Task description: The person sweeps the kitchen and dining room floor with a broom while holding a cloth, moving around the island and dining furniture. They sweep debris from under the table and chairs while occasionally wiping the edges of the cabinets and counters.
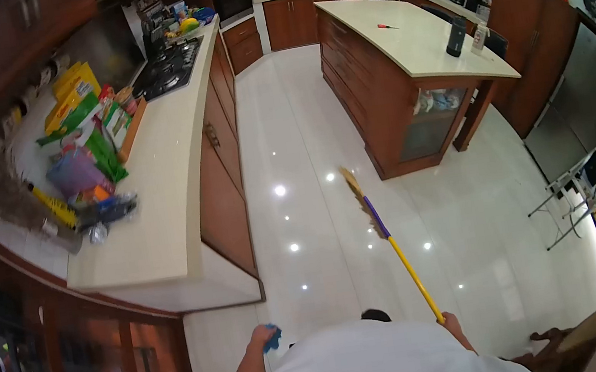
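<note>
My right hand (452,323) is closed around the yellow handle of a broom (410,271), near its top end. The broom slants forward and left, and its straw-coloured bristles (349,177) rest on the shiny tiled floor (314,244) close to the kitchen island. Low on the left, my left hand (262,334) grips a crumpled blue cloth (272,337). Its fingers are partly hidden by the cloth.
A wooden island (392,89) stands ahead to the right. Along the left runs a counter (158,221) with grocery packets (89,139) and a black stove (171,68). A folding step stool (580,184) is at the right, and wooden furniture (586,336) at the lower right.
</note>
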`<state>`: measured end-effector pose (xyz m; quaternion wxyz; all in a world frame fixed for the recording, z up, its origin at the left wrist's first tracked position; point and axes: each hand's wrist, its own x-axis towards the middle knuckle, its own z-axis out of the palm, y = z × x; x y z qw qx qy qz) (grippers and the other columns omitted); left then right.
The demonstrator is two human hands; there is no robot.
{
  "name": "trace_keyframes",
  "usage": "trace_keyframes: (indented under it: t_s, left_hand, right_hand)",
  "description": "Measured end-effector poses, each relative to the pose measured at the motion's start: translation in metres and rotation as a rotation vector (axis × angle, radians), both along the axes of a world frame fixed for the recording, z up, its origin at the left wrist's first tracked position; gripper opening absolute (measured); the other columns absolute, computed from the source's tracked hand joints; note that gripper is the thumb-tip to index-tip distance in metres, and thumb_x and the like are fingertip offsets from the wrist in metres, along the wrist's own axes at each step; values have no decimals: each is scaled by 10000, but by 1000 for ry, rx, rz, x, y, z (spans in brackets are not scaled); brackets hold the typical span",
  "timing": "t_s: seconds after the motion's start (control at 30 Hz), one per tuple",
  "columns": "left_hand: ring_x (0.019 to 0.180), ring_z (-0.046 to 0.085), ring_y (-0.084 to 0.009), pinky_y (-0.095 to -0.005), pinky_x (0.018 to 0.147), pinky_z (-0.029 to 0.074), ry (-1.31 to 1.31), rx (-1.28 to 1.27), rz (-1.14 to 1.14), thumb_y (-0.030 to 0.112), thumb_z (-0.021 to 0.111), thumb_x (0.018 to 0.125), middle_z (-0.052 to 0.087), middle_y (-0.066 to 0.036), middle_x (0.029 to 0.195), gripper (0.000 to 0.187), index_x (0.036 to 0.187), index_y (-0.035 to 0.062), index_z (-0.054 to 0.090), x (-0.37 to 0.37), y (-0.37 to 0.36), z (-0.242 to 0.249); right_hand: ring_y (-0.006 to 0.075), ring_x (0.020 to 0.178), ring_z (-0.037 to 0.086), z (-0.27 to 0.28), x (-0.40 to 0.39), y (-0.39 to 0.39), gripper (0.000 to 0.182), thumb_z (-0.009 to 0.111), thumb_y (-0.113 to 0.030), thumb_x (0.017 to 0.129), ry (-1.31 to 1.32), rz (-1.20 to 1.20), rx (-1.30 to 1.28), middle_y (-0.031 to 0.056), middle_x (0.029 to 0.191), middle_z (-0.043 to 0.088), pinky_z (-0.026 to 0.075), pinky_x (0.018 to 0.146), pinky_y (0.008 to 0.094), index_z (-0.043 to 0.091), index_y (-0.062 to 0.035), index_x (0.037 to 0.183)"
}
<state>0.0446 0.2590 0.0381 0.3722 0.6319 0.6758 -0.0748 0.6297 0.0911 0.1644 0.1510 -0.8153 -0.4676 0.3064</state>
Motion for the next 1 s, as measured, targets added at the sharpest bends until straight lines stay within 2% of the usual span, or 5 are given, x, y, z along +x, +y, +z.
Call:
trace_keyframes:
  t_s: [0.27,0.5,0.67,0.77,1.0]
  left_hand:
    - [824,567,-294,-362,703,445,-135,15,111,344,597,627,587,-161,917,460,984,58,547,82,313,43]
    - [806,571,-280,-357,690,448,-1,-220,288,328,592,621,594,-150,889,398,925,73,572,65,402,45]
    - [791,574,-268,-354,679,451,-26,-289,481,315,588,615,600,-141,867,347,877,86,593,59,484,49]
    - [781,576,-261,-352,672,452,-51,-307,549,307,585,612,603,-135,853,318,848,94,605,61,548,39]
    - [760,580,-244,-347,656,456,-83,-293,470,288,580,605,611,-122,821,254,780,112,634,75,793,-6]
  right_hand:
    - [244,517,556,-13,29,234,211,617,-119,610,20,-24,0,126,601,555,467,504,338,546,-21,783]
    - [326,753,555,-52,76,538,277,613,-191,603,37,183,-66,180,774,574,449,660,400,544,-29,817]
    - [261,580,565,-19,76,748,273,639,-186,621,73,247,65,142,677,566,460,539,351,545,-19,816]
    - [179,452,522,-4,70,860,231,621,-184,651,643,72,-118,104,606,533,439,424,302,541,-25,799]
    - [267,638,573,-3,73,1060,247,641,-261,642,-89,224,-173,121,669,587,445,622,375,572,-55,758]
